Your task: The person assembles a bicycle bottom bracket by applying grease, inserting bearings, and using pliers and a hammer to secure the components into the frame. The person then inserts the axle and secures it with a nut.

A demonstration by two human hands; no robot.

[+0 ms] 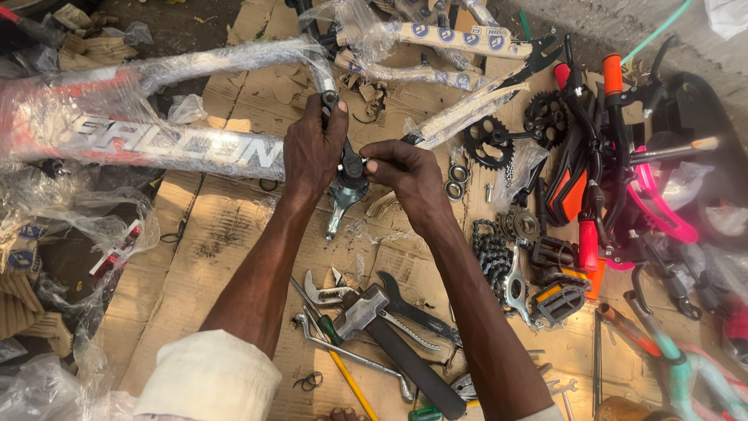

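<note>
My left hand (310,152) grips the bottom bracket shell (347,187) of a plastic-wrapped orange and white bicycle frame (140,117) lying on flattened cardboard (226,226). My right hand (407,173) pinches a small dark fitting at the side of that shell, fingertips touching the left thumb. A silver crank arm (336,214) hangs down just below both hands.
A hammer (389,331), an adjustable wrench (327,290), pliers (417,316) and a yellow-handled screwdriver (351,382) lie between my forearms. Right of them are a chain (491,253), pedals (555,300), black chainrings (487,140), orange-gripped handlebars (592,156) and pink parts (662,206). Loose plastic wrap (70,226) lies left.
</note>
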